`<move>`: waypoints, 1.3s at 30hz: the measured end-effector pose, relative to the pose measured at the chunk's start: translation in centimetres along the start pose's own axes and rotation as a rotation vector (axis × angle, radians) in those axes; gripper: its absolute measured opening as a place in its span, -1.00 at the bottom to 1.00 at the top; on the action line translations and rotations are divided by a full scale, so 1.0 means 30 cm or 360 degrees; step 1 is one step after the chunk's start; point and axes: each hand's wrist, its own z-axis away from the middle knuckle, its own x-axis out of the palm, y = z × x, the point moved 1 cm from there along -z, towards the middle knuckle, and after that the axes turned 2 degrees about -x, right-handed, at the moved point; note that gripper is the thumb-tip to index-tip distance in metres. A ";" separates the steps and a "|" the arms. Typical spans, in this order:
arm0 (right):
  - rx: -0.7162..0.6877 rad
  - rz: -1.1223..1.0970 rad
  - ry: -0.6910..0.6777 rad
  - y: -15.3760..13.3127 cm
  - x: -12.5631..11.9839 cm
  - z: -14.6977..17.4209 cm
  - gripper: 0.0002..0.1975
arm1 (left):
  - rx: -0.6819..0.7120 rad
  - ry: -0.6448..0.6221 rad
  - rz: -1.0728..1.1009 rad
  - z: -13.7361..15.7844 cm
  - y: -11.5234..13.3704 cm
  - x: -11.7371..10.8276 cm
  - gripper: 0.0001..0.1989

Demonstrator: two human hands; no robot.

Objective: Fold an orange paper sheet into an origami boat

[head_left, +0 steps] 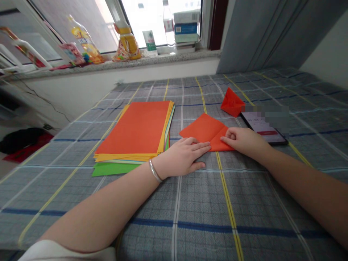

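A folded sheet of orange paper (204, 127) lies flat on the checked cloth, with a crease running across its right part. My left hand (187, 156), a silver bangle at its wrist, rests on the paper's near left edge with fingers stretched out. At the paper's right corner, my right hand (236, 138) has its fingers curled and pinched on the edge. Beyond the right hand stands a small folded orange paper shape (231, 103). To the left is a stack of coloured paper (138, 125), orange on top, with yellow and green sheets sticking out below.
A phone (262, 127) lies right of the paper, its screen lit and partly blurred out. The checked cloth (201, 217) covers the whole surface. On the windowsill (163, 53) stand bottles, a tube (149, 41) and stacked boxes (186, 28). A grey curtain (258, 36) hangs at the right.
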 end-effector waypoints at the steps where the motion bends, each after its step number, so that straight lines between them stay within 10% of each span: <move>1: 0.0004 0.0009 -0.0001 -0.001 -0.001 -0.001 -0.74 | 0.0001 -0.0004 -0.0001 0.001 0.000 0.000 -0.42; 22: -0.0001 0.0107 0.0046 -0.015 0.001 0.006 -0.79 | 0.0000 -0.0016 0.0009 -0.006 -0.002 -0.011 -0.44; 27: -0.0700 0.0265 0.0453 -0.029 0.001 0.030 -0.83 | 0.0024 -0.0046 -0.0018 -0.007 -0.005 -0.022 -0.49; 31: -0.1398 0.0201 0.0349 -0.057 0.011 0.058 -0.80 | 0.0029 -0.0033 -0.0025 -0.007 -0.006 -0.021 -0.50; 39: -0.1427 0.0127 0.0255 -0.066 0.015 0.084 -0.73 | 0.0127 -0.0056 0.0063 -0.002 -0.035 -0.034 -0.57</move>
